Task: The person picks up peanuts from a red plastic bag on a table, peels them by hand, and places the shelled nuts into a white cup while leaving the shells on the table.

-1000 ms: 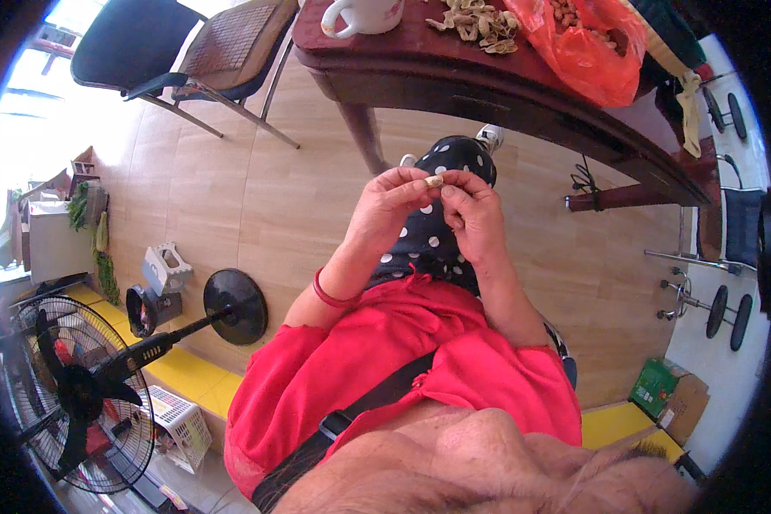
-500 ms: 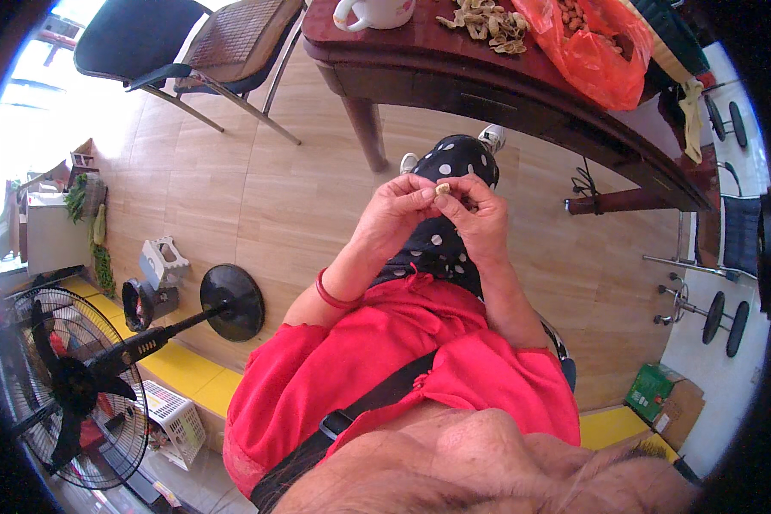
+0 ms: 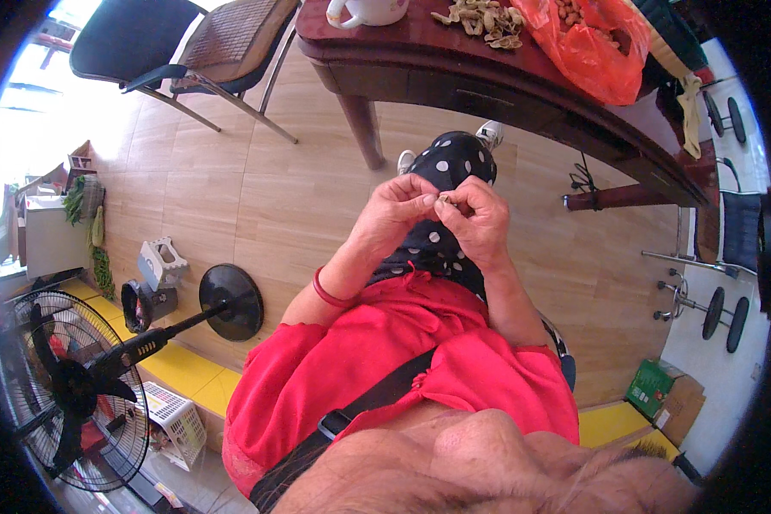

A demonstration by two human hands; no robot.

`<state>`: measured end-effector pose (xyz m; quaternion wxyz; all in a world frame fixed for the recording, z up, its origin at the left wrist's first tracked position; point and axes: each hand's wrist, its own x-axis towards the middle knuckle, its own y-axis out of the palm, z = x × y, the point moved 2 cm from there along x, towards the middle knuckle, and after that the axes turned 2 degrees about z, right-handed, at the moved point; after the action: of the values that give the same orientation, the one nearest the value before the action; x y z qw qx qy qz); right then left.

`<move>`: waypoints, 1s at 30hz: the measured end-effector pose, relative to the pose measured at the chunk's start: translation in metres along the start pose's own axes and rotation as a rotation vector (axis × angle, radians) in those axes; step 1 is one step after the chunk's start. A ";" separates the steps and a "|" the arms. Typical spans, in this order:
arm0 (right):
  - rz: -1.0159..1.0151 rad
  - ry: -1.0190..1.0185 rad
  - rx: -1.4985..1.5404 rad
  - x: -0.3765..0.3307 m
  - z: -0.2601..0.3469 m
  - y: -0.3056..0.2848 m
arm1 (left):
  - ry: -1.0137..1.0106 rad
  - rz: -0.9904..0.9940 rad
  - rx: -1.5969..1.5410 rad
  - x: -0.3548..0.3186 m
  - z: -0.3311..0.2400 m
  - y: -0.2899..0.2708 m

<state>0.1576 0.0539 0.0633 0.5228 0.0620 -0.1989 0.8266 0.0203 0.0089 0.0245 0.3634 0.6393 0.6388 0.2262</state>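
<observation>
My left hand and my right hand meet in front of me above my polka-dot trousers, fingertips pinched together on one small pale peanut. A red band circles my left wrist. On the dark wooden table ahead lies a pile of peanut shells next to an orange plastic bag of peanuts and a white mug.
A chair with a woven seat stands at the far left of the table. A black standing fan with a round base is at my left. A white basket, a green carton and dumbbells lie around.
My hands have stayed together on the peanut, working it with small finger movements; they have drifted slightly lower in the view as my head shifted.
</observation>
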 end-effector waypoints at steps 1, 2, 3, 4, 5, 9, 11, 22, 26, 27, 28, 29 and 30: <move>0.010 -0.008 -0.016 0.000 0.000 -0.001 | -0.009 -0.020 0.050 0.000 -0.003 0.001; 0.021 -0.017 -0.031 0.000 0.000 -0.002 | -0.017 -0.041 0.100 -0.001 -0.006 0.002; 0.044 -0.021 -0.062 0.000 -0.001 -0.003 | -0.026 -0.032 0.155 -0.002 -0.010 0.002; 0.067 -0.026 -0.093 0.001 -0.001 -0.004 | -0.035 -0.022 0.211 -0.003 -0.014 0.003; 0.093 -0.027 -0.123 0.001 0.000 -0.005 | -0.046 -0.015 0.264 -0.005 -0.017 0.004; 0.202 -0.007 -0.134 0.003 0.006 -0.007 | -0.070 -0.020 0.502 -0.010 -0.028 0.013; 0.219 -0.029 -0.137 0.003 0.006 -0.006 | -0.092 -0.031 0.531 -0.011 -0.029 0.014; 0.311 0.054 -0.123 0.001 0.001 -0.006 | -0.094 0.021 0.639 -0.012 -0.031 0.011; 0.336 0.062 -0.159 0.001 0.002 -0.006 | -0.096 0.048 0.641 -0.011 -0.028 0.009; 0.333 0.049 -0.163 0.001 0.002 -0.006 | -0.094 0.048 0.629 -0.011 -0.028 0.009; 0.331 0.036 -0.167 0.001 0.001 -0.006 | -0.092 0.048 0.617 -0.011 -0.027 0.010; 0.329 0.024 -0.171 0.000 -0.001 -0.006 | -0.091 0.047 0.604 -0.010 -0.026 0.011; 0.311 -0.009 -0.195 0.000 -0.002 -0.005 | -0.098 0.046 0.612 -0.010 -0.025 0.011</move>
<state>0.1626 0.0562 0.0630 0.3913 -0.0169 -0.2873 0.8741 0.0079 0.0045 0.0498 0.1793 0.7435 0.6443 0.0004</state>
